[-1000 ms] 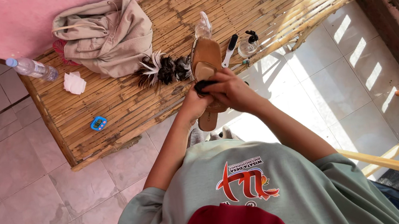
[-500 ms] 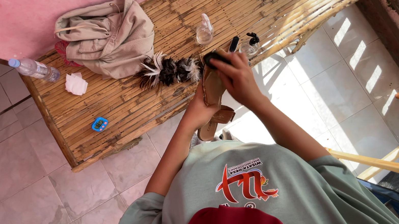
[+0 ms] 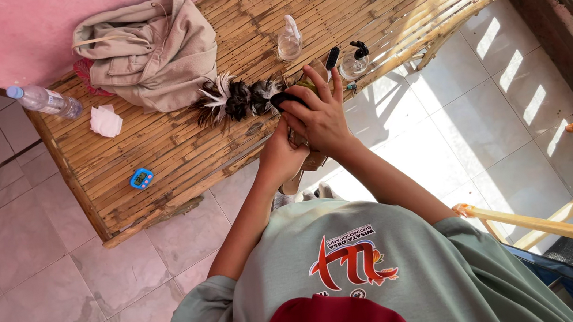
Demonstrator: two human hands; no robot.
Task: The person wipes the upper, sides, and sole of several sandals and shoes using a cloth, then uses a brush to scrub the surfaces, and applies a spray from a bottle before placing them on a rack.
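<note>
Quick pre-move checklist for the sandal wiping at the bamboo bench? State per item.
1. Left hand grips the sandal: ok.
2. Right hand presses the dark cloth on the sandal: ok.
3. Sandal's upper face in view: not ok, hands cover it.
4. Brush and spray bottles upright or lying near the bench edge, apart from the hands: ok.
5. Feathered item clear of the cloth: cannot tell, they look close.
</note>
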